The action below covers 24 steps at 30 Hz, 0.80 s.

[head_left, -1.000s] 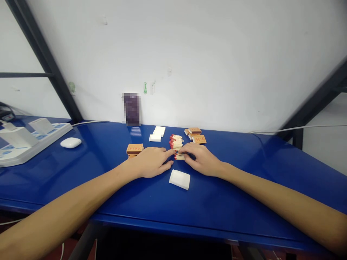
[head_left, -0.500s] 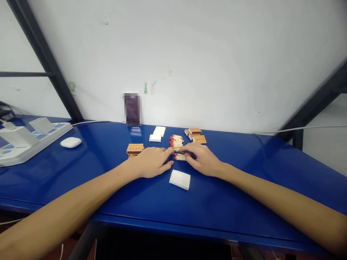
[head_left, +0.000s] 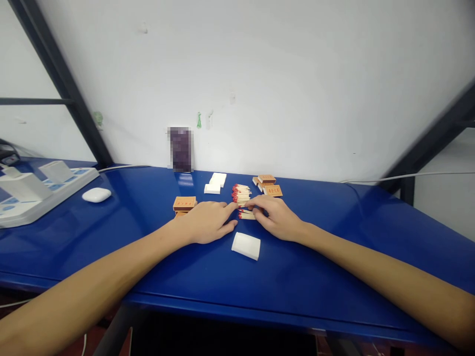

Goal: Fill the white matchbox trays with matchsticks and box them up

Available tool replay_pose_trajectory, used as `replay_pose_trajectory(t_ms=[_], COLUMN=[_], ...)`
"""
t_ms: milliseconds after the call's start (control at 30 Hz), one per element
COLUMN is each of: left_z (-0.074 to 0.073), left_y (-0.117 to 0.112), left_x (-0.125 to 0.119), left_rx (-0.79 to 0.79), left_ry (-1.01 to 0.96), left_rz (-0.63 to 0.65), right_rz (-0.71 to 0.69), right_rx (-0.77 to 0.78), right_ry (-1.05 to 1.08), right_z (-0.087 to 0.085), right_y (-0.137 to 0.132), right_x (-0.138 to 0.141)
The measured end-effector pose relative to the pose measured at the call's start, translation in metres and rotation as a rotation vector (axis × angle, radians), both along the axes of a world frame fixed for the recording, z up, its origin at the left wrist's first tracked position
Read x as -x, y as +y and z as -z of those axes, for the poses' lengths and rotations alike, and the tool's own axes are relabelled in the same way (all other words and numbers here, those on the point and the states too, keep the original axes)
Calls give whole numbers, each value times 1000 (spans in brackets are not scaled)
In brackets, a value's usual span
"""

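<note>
My left hand [head_left: 206, 221] lies on the blue table [head_left: 148, 257], fingers stretched toward a small bunch of red-tipped matches [head_left: 245, 214], its forefinger touching their heads. My right hand [head_left: 276, 217] pinches that bunch from the right, fingers curled over it. A bigger heap of matches [head_left: 241, 193] lies just behind. An open white matchbox tray [head_left: 246, 245] sits in front of both hands. An orange matchbox sleeve [head_left: 184, 203] lies by my left hand.
More orange sleeves [head_left: 267, 185] and two white trays [head_left: 215, 183] lie near the wall. A white earbud case [head_left: 96, 195] and a white device [head_left: 33, 190] are far left. A blurred dark object [head_left: 180, 149] leans on the wall. Black frame struts stand on both sides.
Hardly anything moved; my right hand shifted its fingers slightly on the small bunch of matches, and my left hand stayed in place.
</note>
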<state>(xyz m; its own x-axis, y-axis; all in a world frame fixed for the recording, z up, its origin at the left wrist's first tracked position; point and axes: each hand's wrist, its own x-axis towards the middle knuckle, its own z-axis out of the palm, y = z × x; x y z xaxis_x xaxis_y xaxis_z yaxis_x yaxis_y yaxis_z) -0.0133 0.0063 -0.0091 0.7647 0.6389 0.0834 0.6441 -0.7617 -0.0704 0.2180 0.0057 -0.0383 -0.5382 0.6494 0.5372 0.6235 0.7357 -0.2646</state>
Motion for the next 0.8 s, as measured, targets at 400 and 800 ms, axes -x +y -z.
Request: replay_pose_trajectory(t_ms=[400, 800], left_z=[1, 2], left_y=[1, 1], left_x=[1, 1], left_rx=[-22, -23], left_ry=[10, 3], left_rz=[22, 22], right_rz=[-44, -80], right_rx=[-3, -12], right_ry=[85, 81], right_z=[2, 1], right_y=[1, 0], right_x=[-3, -3])
